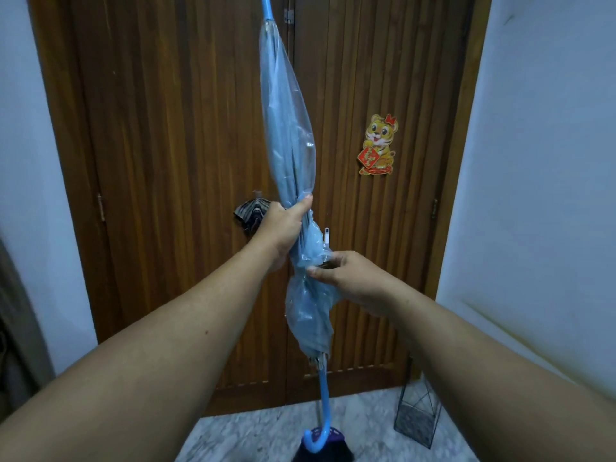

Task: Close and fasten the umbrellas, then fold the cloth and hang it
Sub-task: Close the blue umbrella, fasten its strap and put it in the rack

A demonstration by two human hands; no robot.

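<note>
Umbrella [290, 135], blue, translucent canopy, held upright in front of the door [166, 161], tip up, hooked handle [318, 438] down near the floor [266, 428]. Canopy collapsed and gathered round the shaft, loosely twisted, not tight. Left hand [283, 228] grips the canopy about mid-length, fingers curled round it, thumb on top. Right hand [353, 278] just below, fingers pinching the folds or the strap; which one, cannot tell. White strap tab [327, 235] sticks out between the 2 hands, looks unfastened.

Judged progress: this umbrella closed, fastening in hand, not done. A 2nd dark thing [323, 451] on the floor by the handle, maybe another umbrella, state unclear. Striped cloth [248, 213] hangs bunched on the door behind the left hand, looks unfolded. So left: snap the strap, any other umbrella, fold cloth, hang it. Early in the task.

Wire basket [418, 418] stands right of the door. Tiger sticker [378, 145] on the door.
</note>
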